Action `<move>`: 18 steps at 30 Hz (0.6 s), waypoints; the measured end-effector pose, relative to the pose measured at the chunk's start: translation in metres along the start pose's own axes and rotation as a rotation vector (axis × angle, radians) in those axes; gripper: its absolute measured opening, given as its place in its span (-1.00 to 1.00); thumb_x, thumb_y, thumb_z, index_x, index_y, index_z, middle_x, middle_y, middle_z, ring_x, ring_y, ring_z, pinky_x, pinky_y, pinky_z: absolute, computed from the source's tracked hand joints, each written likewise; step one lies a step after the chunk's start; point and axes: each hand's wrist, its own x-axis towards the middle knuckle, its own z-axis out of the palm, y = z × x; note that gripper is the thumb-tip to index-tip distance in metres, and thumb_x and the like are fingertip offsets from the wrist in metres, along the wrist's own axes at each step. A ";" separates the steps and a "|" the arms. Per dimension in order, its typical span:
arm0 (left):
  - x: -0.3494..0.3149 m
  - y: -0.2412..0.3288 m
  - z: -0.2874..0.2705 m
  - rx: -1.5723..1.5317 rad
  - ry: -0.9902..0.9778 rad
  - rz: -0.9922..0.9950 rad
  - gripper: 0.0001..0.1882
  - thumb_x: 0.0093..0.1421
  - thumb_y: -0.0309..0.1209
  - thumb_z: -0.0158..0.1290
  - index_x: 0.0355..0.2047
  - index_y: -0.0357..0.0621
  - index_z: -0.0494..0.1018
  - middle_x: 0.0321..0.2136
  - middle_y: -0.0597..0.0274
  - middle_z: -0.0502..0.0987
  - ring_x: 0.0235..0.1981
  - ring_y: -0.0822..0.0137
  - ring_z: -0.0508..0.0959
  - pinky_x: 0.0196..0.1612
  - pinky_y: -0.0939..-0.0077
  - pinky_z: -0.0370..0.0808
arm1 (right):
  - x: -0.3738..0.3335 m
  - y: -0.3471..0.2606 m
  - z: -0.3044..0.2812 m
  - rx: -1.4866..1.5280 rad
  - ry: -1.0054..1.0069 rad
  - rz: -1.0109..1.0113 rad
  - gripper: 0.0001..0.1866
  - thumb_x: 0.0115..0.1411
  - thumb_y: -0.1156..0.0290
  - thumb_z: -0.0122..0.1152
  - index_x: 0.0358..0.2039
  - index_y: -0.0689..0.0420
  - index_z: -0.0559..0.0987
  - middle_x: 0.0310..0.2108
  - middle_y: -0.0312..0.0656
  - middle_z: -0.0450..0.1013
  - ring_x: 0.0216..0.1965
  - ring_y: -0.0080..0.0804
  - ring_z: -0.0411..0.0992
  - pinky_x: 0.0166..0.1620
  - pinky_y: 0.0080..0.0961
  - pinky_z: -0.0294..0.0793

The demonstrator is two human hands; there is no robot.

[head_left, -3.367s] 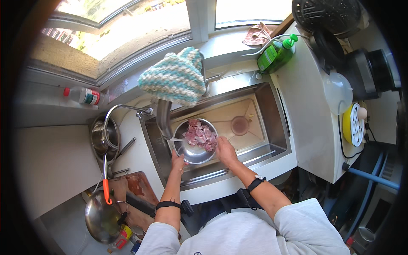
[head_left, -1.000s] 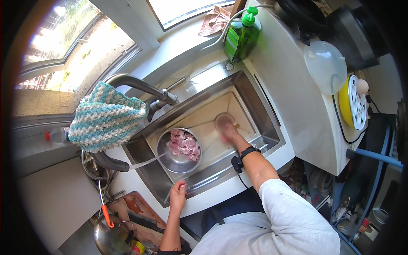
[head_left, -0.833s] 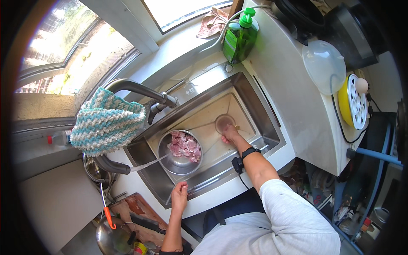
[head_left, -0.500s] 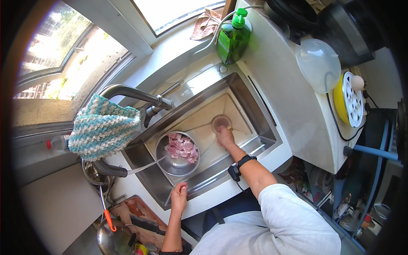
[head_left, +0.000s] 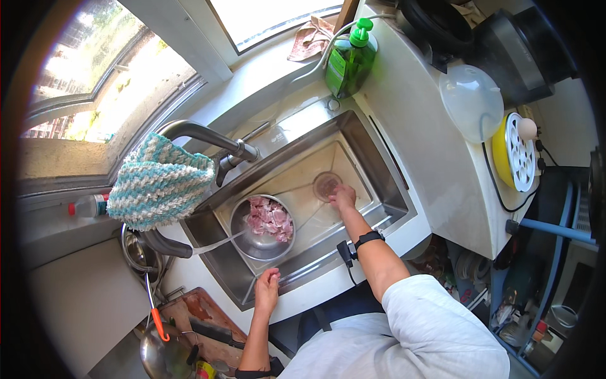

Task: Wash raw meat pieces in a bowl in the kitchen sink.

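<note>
A metal bowl (head_left: pixel 245 247) with pieces of raw pink meat (head_left: pixel 270 218) sits in the left part of the steel sink (head_left: pixel 385 183). Water (head_left: pixel 218 244) runs from the faucet (head_left: pixel 173 248) into the bowl. My right hand (head_left: pixel 343 197) is down in the basin at the right rim of the round drain (head_left: pixel 326 184). Its fingers are drawn together, and what they hold, if anything, is too small to name. Over the sink's front edge, just below the bowl, my left hand (head_left: pixel 267 289) hovers with loosely bent fingers and nothing visible in it.
A knitted blue-and-white cloth (head_left: pixel 161 183) hangs over the faucet. Behind the sink stands a green pump bottle (head_left: pixel 349 63). On the right counter are a clear dome lid (head_left: pixel 470 101) and a yellow egg cooker (head_left: pixel 503 151) with an egg. A cutting board (head_left: pixel 202 309) lies at lower left.
My right hand has shifted slightly right, off the drain's middle to its rim, uncovering more of the drain. My left hand has stayed nearly in place. Water keeps running into the bowl.
</note>
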 end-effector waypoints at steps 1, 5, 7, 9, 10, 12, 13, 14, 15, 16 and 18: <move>-0.001 -0.001 0.000 0.000 -0.002 -0.002 -0.72 0.33 -0.43 -0.12 -0.05 -0.28 0.47 -0.20 0.00 0.61 -0.13 0.28 0.59 -0.12 0.44 0.50 | 0.002 0.000 -0.002 -0.198 0.152 -0.141 -0.76 0.22 0.36 0.03 -0.20 0.18 0.58 -0.39 0.03 0.56 -0.38 -0.16 0.58 -0.43 -0.30 0.53; 0.005 0.002 0.006 -0.065 -0.037 -0.016 -0.72 0.35 -0.43 -0.13 -0.03 -0.27 0.46 -0.18 0.05 0.60 -0.17 0.32 0.59 -0.19 0.47 0.53 | 0.035 0.033 -0.029 -1.034 0.141 -0.688 -0.66 0.18 0.39 0.05 -0.04 0.19 0.49 -0.37 0.02 0.57 -0.44 -0.24 0.59 -0.42 -0.32 0.55; -0.004 -0.012 -0.008 -0.065 0.019 -0.047 -0.72 0.35 -0.42 -0.14 -0.02 -0.26 0.46 -0.18 0.06 0.59 -0.18 0.33 0.59 -0.20 0.48 0.53 | -0.019 0.012 0.011 -1.094 -0.091 -0.481 -0.63 0.15 0.41 0.06 -0.02 0.21 0.47 -0.39 0.05 0.57 -0.47 -0.21 0.58 -0.40 -0.32 0.55; -0.001 -0.003 -0.004 -0.056 -0.007 -0.065 -0.72 0.35 -0.43 -0.13 -0.02 -0.26 0.45 -0.17 0.06 0.59 -0.19 0.34 0.58 -0.20 0.47 0.53 | -0.011 0.008 0.003 -1.116 -0.288 -0.285 -0.62 0.12 0.51 0.02 -0.02 0.27 0.45 -0.51 0.04 0.56 -0.63 -0.24 0.53 -0.51 -0.32 0.51; 0.000 0.002 -0.001 -0.053 -0.013 -0.059 -0.72 0.35 -0.43 -0.13 -0.02 -0.26 0.45 -0.17 0.06 0.59 -0.19 0.34 0.58 -0.20 0.47 0.53 | -0.006 0.004 -0.003 -1.111 -0.280 -0.287 -0.62 0.12 0.51 0.02 -0.02 0.27 0.45 -0.51 0.04 0.56 -0.63 -0.24 0.53 -0.51 -0.32 0.51; -0.002 0.006 -0.003 -0.039 -0.026 -0.051 -0.71 0.35 -0.43 -0.13 -0.01 -0.27 0.45 -0.16 0.05 0.59 -0.19 0.33 0.58 -0.19 0.46 0.53 | -0.002 -0.003 0.001 -0.780 -0.333 -0.061 -0.64 0.15 0.60 -0.08 0.00 0.33 0.40 -0.57 0.00 0.54 -0.69 -0.27 0.49 -0.66 -0.32 0.45; -0.002 0.004 -0.004 -0.032 -0.023 -0.055 -0.71 0.35 -0.43 -0.13 -0.01 -0.27 0.45 -0.16 0.05 0.59 -0.19 0.33 0.58 -0.19 0.46 0.53 | 0.002 -0.004 0.002 -0.746 -0.349 -0.024 -0.67 0.17 0.60 -0.12 -0.03 0.31 0.41 -0.61 -0.09 0.53 -0.74 -0.48 0.42 -0.74 -0.50 0.31; -0.002 0.001 -0.004 -0.032 -0.021 -0.053 -0.71 0.35 -0.43 -0.13 -0.01 -0.28 0.44 -0.16 0.04 0.59 -0.18 0.32 0.59 -0.18 0.46 0.54 | 0.009 -0.009 0.000 -0.741 -0.348 -0.019 -0.67 0.17 0.60 -0.12 -0.03 0.31 0.41 -0.61 -0.09 0.53 -0.74 -0.48 0.42 -0.74 -0.50 0.31; -0.003 -0.003 -0.003 -0.035 -0.021 -0.055 -0.71 0.35 -0.44 -0.14 -0.01 -0.29 0.44 -0.16 0.03 0.59 -0.18 0.32 0.59 -0.17 0.46 0.54 | 0.017 -0.015 -0.002 -0.772 -0.449 0.101 -0.67 0.17 0.60 -0.10 -0.03 0.31 0.40 -0.61 -0.10 0.53 -0.75 -0.48 0.41 -0.74 -0.51 0.32; -0.003 -0.007 -0.004 -0.031 -0.025 -0.060 -0.71 0.35 -0.44 -0.14 -0.01 -0.29 0.44 -0.16 0.03 0.59 -0.18 0.32 0.59 -0.17 0.46 0.54 | 0.021 -0.017 -0.005 -0.799 -0.548 0.221 -0.68 0.17 0.60 -0.09 -0.04 0.32 0.39 -0.61 -0.11 0.52 -0.75 -0.48 0.41 -0.74 -0.51 0.33; -0.002 -0.012 -0.007 -0.062 -0.018 -0.046 -0.71 0.35 -0.45 -0.14 -0.01 -0.31 0.44 -0.16 0.02 0.58 -0.18 0.32 0.59 -0.16 0.45 0.53 | 0.016 -0.016 -0.004 -0.826 -0.558 0.122 -0.71 0.16 0.62 -0.05 -0.08 0.28 0.40 -0.62 -0.13 0.51 -0.75 -0.49 0.40 -0.73 -0.52 0.34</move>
